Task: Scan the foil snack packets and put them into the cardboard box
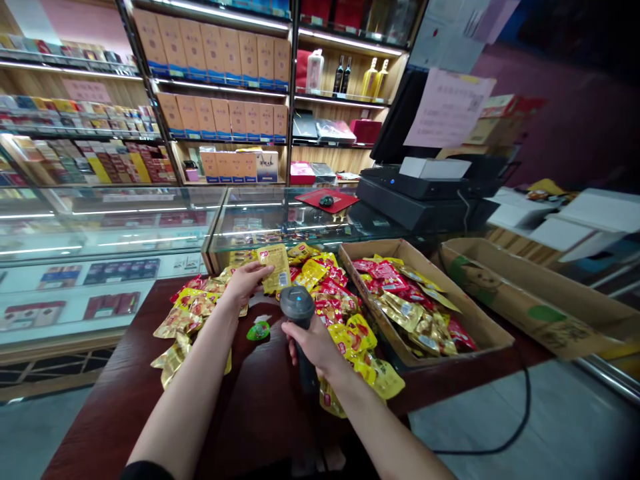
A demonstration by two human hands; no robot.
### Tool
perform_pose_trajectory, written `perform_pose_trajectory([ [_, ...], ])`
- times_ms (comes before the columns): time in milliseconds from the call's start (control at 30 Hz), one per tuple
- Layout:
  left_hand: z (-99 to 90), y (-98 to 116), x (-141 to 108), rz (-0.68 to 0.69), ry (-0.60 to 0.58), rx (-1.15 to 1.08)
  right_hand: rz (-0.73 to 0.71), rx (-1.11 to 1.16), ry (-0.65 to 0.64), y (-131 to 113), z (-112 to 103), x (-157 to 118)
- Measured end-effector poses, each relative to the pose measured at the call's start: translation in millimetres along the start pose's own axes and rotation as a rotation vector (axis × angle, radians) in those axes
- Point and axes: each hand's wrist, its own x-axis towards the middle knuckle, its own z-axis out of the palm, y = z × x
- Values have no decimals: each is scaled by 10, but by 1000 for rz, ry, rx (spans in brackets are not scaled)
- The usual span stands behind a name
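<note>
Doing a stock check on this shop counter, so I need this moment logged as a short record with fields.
left hand: holds a yellow foil packet
right hand: grips a handheld barcode scanner
around hands: loose yellow and gold foil packets on a dark wooden counter
beside: cardboard tray holding red and gold packets
behind: glass display case, point-of-sale terminal
</note>
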Motion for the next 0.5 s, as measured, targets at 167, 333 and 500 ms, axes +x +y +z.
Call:
perform_pose_trajectory([
  [167,37,76,-49,-4,-6,-52,-46,33,-31,23,60,-33],
  [333,45,68,-48,17,20,-57,-46,14,-27,10,94,-75],
  [500,40,85,-61,3,-8,-56,-50,27,-31,-28,95,-95],
])
